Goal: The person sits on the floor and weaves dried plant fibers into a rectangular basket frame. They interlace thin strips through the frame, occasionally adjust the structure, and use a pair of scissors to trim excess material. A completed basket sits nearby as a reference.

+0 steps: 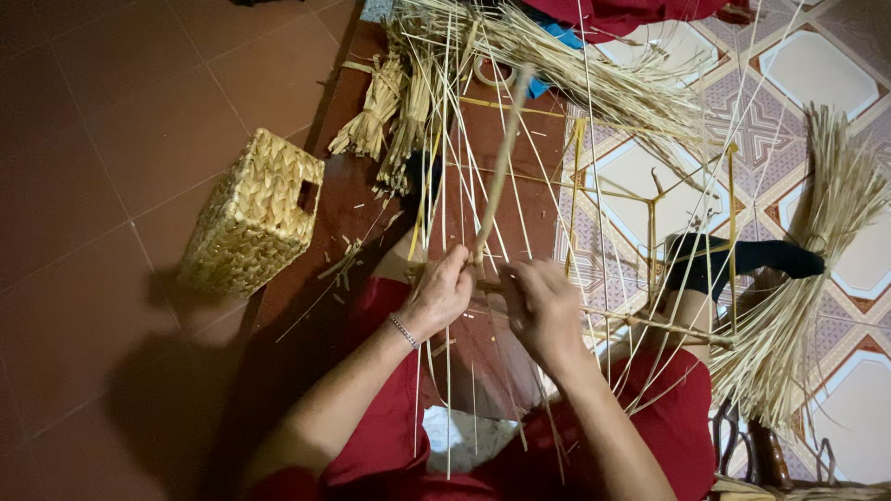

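Observation:
My left hand (440, 290) is shut on a flat straw strand (499, 167) that rises away from me, blurred at its far end. My right hand (543, 306) grips a woven rope edge (650, 323) along a thin yellow wire frame (650, 199). Several thin pale reeds (448, 139) stand up from the work between my hands and fan across my lap. A bracelet sits on my left wrist. I wear red clothes, and my knees flank the work.
A finished woven basket (252, 215) lies on its side on the brown tile floor at left. Bundles of dry straw (380, 107) lie beyond the frame, and a larger sheaf (817, 250) lies at right on a patterned mat (835, 65). A black-socked foot (742, 258) rests near it.

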